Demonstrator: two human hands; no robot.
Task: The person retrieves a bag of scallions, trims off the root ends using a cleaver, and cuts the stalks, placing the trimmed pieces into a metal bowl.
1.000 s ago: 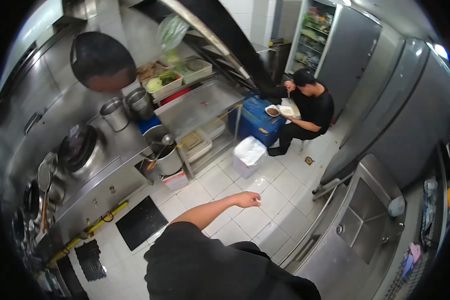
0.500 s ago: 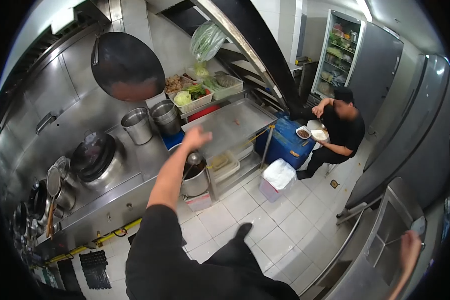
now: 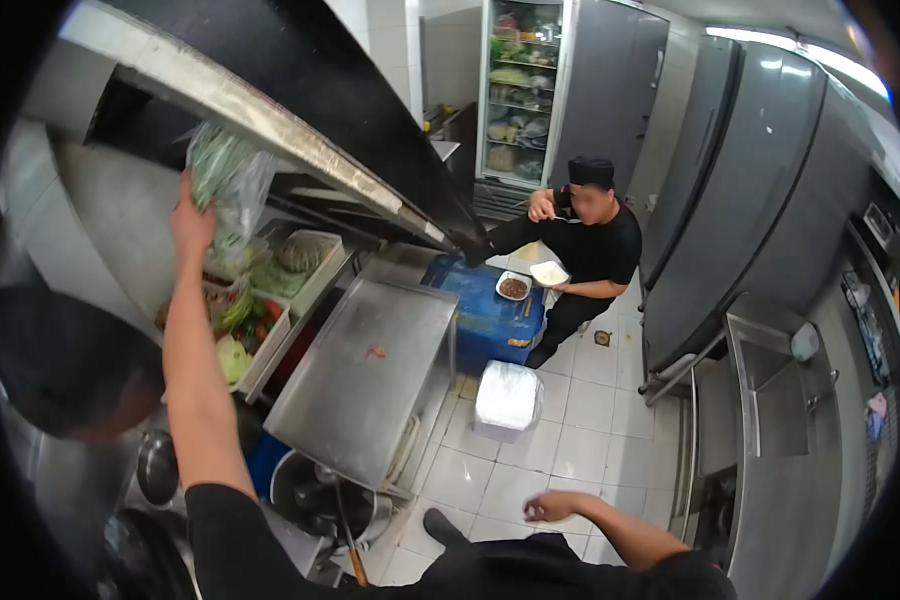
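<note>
Reaching: your L hand was at the bag of greens, above the veg crates, grip unclear | R hand part-curled, contents unclear | req'd: full-palm support, bag clear of crate rims.

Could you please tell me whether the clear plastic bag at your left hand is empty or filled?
Not empty: green contents show through the clear plastic bag; how full, I cannot tell.

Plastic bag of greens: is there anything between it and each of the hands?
Nothing visible separates the left hand from the plastic bag of greens; they appear to touch. Between the right hand and the bag lie the steel table and vegetable baskets.
</note>
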